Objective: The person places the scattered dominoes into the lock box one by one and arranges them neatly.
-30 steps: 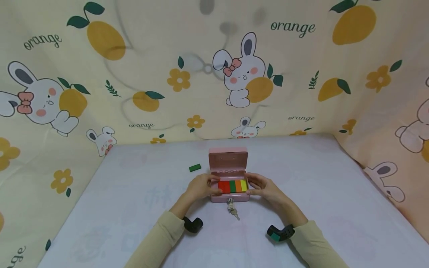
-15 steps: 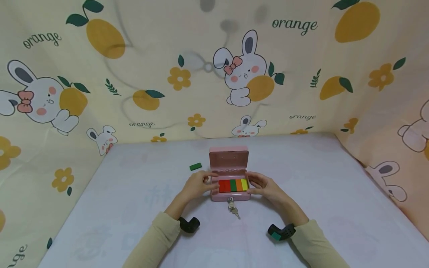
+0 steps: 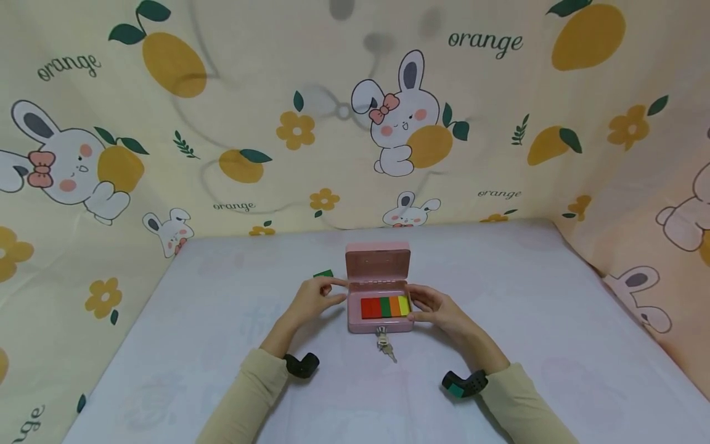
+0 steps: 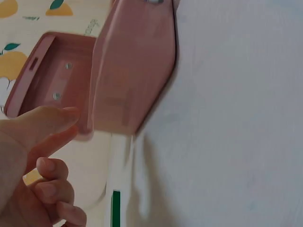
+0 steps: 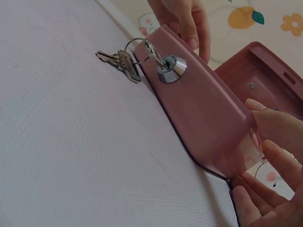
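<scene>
A pink metal cash box stands on the table with its lid raised. Inside lies a row of coloured blocks, red, green, orange and yellow. My right hand grips the box's right end, its thumb at the rim and its fingers against the side wall. At the left end, my left hand holds nothing; its thumb and index finger extend toward the wall, the other fingers loosely bent. Keys hang on a ring from the front lock.
A loose green block lies on the white-covered table, behind my left hand and partly hidden by it. A patterned cloth with rabbits and oranges hangs at the back and sides.
My left hand has drawn out of the box's left end, leftward, and now partly covers the green block. My right hand keeps its place at the box.
</scene>
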### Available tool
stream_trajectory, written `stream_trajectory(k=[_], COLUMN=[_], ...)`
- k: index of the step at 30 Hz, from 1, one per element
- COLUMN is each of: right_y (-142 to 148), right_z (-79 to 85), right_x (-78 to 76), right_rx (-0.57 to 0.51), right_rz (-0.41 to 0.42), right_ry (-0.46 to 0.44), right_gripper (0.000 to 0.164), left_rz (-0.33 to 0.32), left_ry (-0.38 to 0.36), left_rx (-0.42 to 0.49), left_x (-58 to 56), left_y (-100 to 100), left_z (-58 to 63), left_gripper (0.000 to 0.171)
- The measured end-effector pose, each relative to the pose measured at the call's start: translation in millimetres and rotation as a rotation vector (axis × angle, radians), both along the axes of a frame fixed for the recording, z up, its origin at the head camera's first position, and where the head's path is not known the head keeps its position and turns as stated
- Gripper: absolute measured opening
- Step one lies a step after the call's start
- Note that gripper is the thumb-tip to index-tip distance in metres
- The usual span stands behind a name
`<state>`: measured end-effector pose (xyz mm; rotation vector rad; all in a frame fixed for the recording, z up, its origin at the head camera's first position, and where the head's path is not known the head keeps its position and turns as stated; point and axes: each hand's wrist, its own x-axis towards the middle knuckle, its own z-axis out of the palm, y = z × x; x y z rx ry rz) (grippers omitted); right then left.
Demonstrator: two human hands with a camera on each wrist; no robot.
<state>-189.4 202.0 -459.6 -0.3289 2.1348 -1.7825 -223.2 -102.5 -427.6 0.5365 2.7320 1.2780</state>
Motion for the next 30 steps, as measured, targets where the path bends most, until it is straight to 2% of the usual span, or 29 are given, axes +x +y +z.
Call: stream_trajectory(k=[5, 21, 30], right_y=[0, 2, 0], right_z=[-1.2, -0.9, -1.5], right_x=[0.5, -2.3, -0.2], right_rx=[0.005, 0.008, 0.009], right_rz=[-0.006, 0.006, -0.015], right_ry=[-0.008, 0.024, -0.006], right_gripper=[0.069, 0.070, 0.068], left_rz=[0.036, 0.148, 0.204], left_ry=[0.028, -0.033, -0.036], left_rx=[0.012, 0.009, -0.026], left_x=[-5.9, -30.8, -39.4], left_y=[-10, -32, -38], left_z=[-5.2, -16.2, -21.6], left_gripper=[0.025, 0.028, 0.035])
